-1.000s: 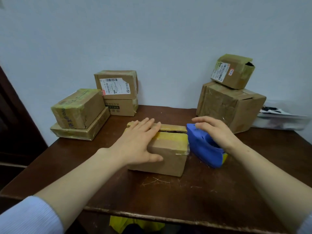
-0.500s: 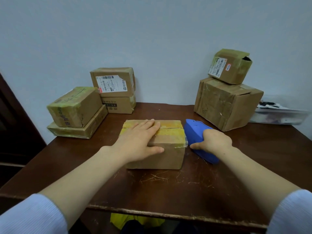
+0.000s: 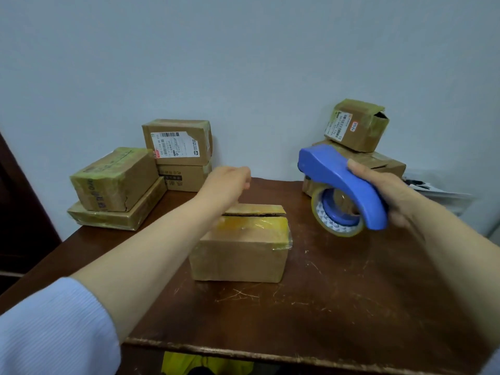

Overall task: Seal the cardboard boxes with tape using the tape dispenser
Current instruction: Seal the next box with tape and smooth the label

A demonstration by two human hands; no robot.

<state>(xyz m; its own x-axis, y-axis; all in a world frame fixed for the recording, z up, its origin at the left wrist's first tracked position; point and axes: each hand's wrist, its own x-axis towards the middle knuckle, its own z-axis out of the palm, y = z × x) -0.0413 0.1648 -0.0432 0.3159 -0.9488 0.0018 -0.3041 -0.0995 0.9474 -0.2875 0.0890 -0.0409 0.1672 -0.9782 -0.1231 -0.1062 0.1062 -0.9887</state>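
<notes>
Cardboard boxes first: at the far left of the table [image 3: 351,293], a tilted box [image 3: 113,180] lies on a flat box [image 3: 116,215]. Just beside them a labelled box [image 3: 177,142] sits on a lower box [image 3: 184,177], against the wall.

Left hand [image 3: 230,180]: above the far edge of the centre box [image 3: 238,255], fingers curled under and away from the camera. Cannot tell whether they hold or touch anything.

Centre box: yellowish tape over the near flap, rear flap [image 3: 254,209] slightly raised, open seam between the two.

Tape dispenser [image 3: 343,182]: blue, in the air to the right of the centre box, apart from it. Right hand [image 3: 389,193] grips its rear end, thumb on top, fingers wrapped beneath. Tape roll [image 3: 335,215] hangs under the body, in front of the palm.

Behind the dispenser, a small box [image 3: 354,125] rests tilted on a large box [image 3: 384,163].
</notes>
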